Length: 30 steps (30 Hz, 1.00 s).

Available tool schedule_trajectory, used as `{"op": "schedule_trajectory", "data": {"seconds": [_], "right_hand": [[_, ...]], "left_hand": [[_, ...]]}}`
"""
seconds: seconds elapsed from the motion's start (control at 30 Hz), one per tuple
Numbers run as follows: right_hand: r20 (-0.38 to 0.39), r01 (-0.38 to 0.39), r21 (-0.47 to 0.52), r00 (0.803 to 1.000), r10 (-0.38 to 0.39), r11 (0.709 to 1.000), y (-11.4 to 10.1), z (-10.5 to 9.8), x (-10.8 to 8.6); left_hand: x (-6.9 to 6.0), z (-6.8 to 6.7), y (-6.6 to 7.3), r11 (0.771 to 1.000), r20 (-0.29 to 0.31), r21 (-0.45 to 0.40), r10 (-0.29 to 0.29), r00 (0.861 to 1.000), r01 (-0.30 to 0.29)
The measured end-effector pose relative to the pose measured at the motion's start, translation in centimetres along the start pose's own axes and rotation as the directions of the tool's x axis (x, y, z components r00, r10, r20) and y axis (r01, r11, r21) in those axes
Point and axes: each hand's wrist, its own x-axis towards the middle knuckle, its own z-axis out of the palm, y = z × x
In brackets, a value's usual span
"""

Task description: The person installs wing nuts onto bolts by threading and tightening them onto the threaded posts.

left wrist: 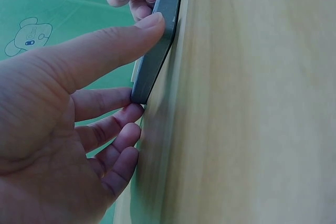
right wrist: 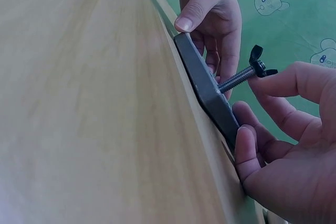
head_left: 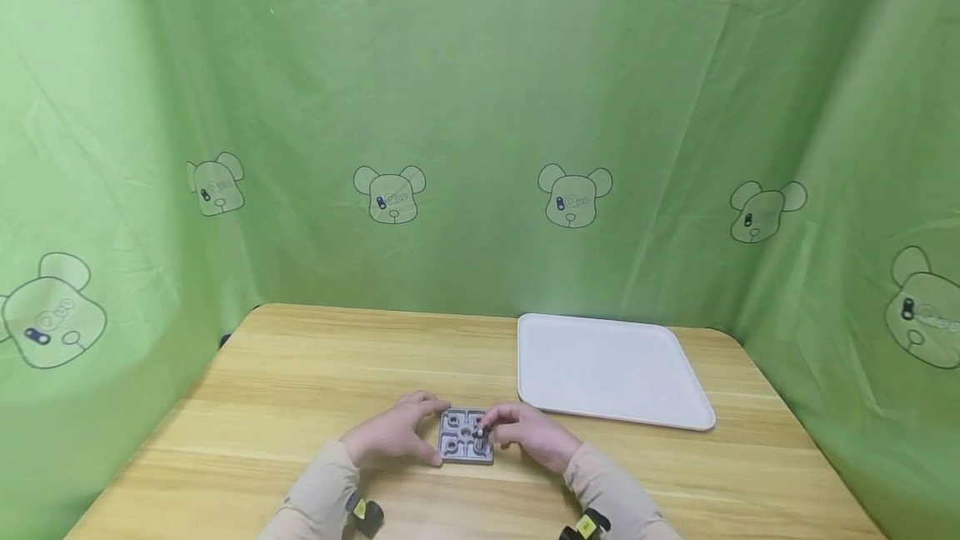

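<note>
A grey square plate (head_left: 467, 461) with round holes and grooves lies near the table's front. My left hand (head_left: 397, 432) grips its left edge, with the thumb (left wrist: 149, 22) on the top side and fingers along the far side. From the plate rises a threaded bolt (right wrist: 237, 80), with a black wing nut (right wrist: 257, 62) at its upper end. The thumb and index finger of my right hand (head_left: 536, 433) pinch at the wing nut. Other right fingers rest by the plate's edge in the right wrist view. Grooves under the right fingers are partly hidden.
A white rectangular tray (head_left: 611, 369) lies on the wooden table (head_left: 337, 357), behind and to the right of the plate. Green curtains (head_left: 480, 257) printed with bear faces hang close round the table's back and sides.
</note>
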Motion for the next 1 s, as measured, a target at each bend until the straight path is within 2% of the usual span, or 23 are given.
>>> {"op": "schedule_trajectory", "data": {"seconds": [0.33, 0.73, 1.0], "right_hand": [[0.001, 0.017, 0.033, 1.000, -0.017, 0.999, 0.00, -0.05, 0.01], [0.006, 0.035, -0.018, 0.999, -0.035, 0.999, 0.13, 0.03, 0.10], [0.003, 0.053, -0.016, 0.999, -0.052, 0.998, -0.26, 0.33, -0.09]], "left_hand": [[-0.10, -0.15, 0.22, 1.000, 0.005, 0.014, 0.011, 1.000, -0.011], [-0.01, -0.07, 0.04, 1.000, 0.010, 0.000, 0.006, 1.000, -0.006], [0.07, -0.07, -0.07, 1.000, 0.010, 0.004, -0.002, 1.000, 0.002]]}}
